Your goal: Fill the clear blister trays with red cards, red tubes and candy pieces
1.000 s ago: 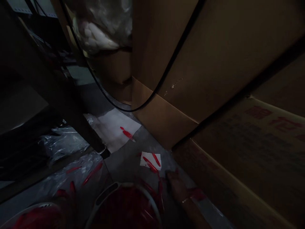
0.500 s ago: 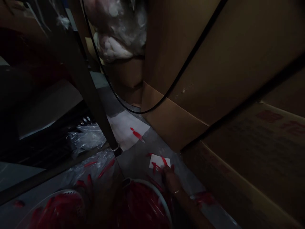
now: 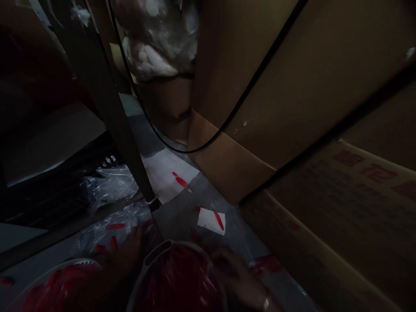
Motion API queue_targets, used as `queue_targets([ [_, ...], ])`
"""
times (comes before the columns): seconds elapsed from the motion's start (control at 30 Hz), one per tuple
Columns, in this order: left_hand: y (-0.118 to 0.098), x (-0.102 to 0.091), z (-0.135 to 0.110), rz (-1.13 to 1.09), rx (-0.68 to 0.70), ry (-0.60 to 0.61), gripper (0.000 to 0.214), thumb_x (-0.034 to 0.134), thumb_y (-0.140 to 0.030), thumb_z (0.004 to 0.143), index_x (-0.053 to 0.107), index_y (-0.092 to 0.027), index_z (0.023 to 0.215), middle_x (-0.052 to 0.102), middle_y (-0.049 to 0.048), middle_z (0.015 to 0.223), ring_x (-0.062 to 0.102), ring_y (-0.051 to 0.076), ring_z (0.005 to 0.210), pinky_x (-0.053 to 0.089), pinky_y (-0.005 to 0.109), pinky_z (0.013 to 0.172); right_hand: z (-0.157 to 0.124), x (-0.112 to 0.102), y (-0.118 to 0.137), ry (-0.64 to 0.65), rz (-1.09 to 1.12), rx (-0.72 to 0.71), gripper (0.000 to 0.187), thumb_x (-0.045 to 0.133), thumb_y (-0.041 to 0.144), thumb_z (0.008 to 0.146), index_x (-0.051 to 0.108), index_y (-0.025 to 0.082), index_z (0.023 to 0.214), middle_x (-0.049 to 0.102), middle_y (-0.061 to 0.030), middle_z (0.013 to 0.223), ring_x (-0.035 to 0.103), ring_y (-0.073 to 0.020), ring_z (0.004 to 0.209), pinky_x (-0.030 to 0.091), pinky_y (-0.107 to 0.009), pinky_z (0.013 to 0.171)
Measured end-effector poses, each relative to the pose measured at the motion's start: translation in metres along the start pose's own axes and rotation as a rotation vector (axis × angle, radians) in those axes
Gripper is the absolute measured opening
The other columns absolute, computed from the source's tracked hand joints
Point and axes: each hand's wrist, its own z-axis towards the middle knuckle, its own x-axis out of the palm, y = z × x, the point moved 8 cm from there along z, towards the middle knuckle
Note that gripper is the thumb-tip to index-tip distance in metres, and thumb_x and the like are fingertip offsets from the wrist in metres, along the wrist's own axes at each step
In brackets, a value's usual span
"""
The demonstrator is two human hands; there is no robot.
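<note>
Dimness hides whether our right grip (image 3: 232, 273), curled over the basket (image 3: 152, 255) at lower centre, holds anything; our left grip (image 3: 126, 258) lies spread by red knives (image 3: 114, 226), so we should work by touch.

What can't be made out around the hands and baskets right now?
Head view, all dim:
Right hand: blurred; whether its fingers hold anything is unclear.
Left hand: shadowed; grip unclear.
Left basket: cut off by the bottom edge.
Carton: its red print is too blurred to read.
</note>
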Motion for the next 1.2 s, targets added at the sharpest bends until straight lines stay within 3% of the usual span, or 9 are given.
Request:
queue_targets([
  [0.1,-0.022,0.002,-0.009,-0.370,0.034,0.080,0.052,0.021,-0.034,0.091,0.036,-0.020,0.139,0.048,0.0102,0.138,0.052,0.026,0.119,0.042,0.043,0.099,0.053,-0.031,-0.039,-0.204,-0.274,0.104,0.011,0.047,0.023,0.075,0.056,0.018,0.072,0.062,-0.0030,0.073,0.059,-0.0174,0.071,0.049,-0.029,0.068],
  [0.2,-0.028,0.012,-0.003,-0.560,0.061,0.130,0.053,0.015,-0.038,0.093,0.046,-0.021,0.133,0.056,0.0071,0.131,0.052,0.025,0.119,0.043,0.041,0.099,0.091,-0.036,-0.063,-0.247,-0.393,0.110,0.008,0.048,0.015,0.068,0.056,0.018,0.068,0.060,-0.0027,0.073,0.058,-0.0171,0.070,0.048,-0.028,0.068],
  [0.33,-0.019,0.026,-0.001,-0.398,0.131,0.098,0.048,0.042,-0.033,0.086,0.045,-0.021,0.133,0.055,0.0076,0.132,0.053,0.024,0.119,0.039,0.040,0.103,0.099,-0.029,-0.074,-0.274,-0.488,0.094,0.026,0.043,0.012,0.075,0.061,0.014,0.094,0.061,-0.0115,0.097,0.058,-0.0222,0.088,0.045,-0.033,0.081],
  [0.5,0.000,0.017,-0.017,-0.482,0.135,0.009,0.049,0.040,-0.023,0.083,0.045,-0.024,0.132,0.063,0.0038,0.121,0.059,0.019,0.110,0.045,0.032,0.096,0.104,-0.036,-0.092,-0.245,-0.793,0.151,0.042,0.035,0.003,0.079,0.055,0.009,0.116,0.059,-0.0187,0.108,0.055,-0.0271,0.102,0.040,-0.035,0.089],
  [0.67,0.062,-0.011,-0.045,-0.555,0.040,-0.142,0.053,0.033,-0.023,0.082,0.040,-0.020,0.135,0.051,0.0062,0.136,0.047,0.022,0.125,0.037,0.039,0.105,0.123,-0.026,-0.073,-0.241,-0.852,0.141,0.043,0.042,0.011,0.080,0.049,0.009,0.122,0.055,-0.0168,0.112,0.056,-0.0262,0.101,0.042,-0.035,0.087],
  [0.8,0.077,-0.006,-0.066,-0.598,0.119,0.103,0.064,0.046,-0.026,0.075,0.037,-0.025,0.139,0.036,0.0011,0.147,0.035,0.022,0.134,0.035,0.038,0.107,0.150,0.008,-0.035,-0.177,-0.863,-0.031,0.044,0.051,0.023,0.080,0.051,0.012,0.122,0.051,-0.0169,0.117,0.053,-0.0277,0.105,0.043,-0.035,0.087],
  [0.93,0.070,-0.011,-0.079,-0.632,0.073,0.235,0.048,0.046,-0.027,0.074,0.059,-0.031,0.119,0.059,-0.0023,0.128,0.056,0.021,0.114,0.046,0.034,0.097,0.169,0.030,-0.033,0.013,-0.802,-0.179,0.041,0.040,0.011,0.082,0.056,0.018,0.119,0.051,-0.0118,0.126,0.053,-0.0203,0.111,0.041,-0.029,0.092],
  [1.1,0.095,-0.046,-0.067,-0.631,-0.044,0.016,0.041,0.047,-0.035,0.071,0.065,-0.026,0.107,0.067,0.0003,0.114,0.059,0.025,0.108,0.047,0.035,0.094,0.143,-0.026,-0.068,-0.165,-0.724,-0.115,0.037,0.033,0.017,0.086,0.059,0.016,0.113,0.060,-0.0113,0.112,0.058,-0.0207,0.101,0.047,-0.031,0.086],
  [1.2,0.124,-0.062,-0.057,-0.551,-0.182,-0.172,0.049,0.038,-0.047,0.080,0.057,-0.023,0.119,0.065,0.0040,0.117,0.060,0.026,0.106,0.048,0.035,0.091,0.112,-0.067,-0.092,-0.255,-0.936,0.127,0.036,0.036,0.015,0.084,0.061,0.014,0.111,0.057,-0.0173,0.108,0.062,-0.0241,0.092,0.049,-0.032,0.075],
])
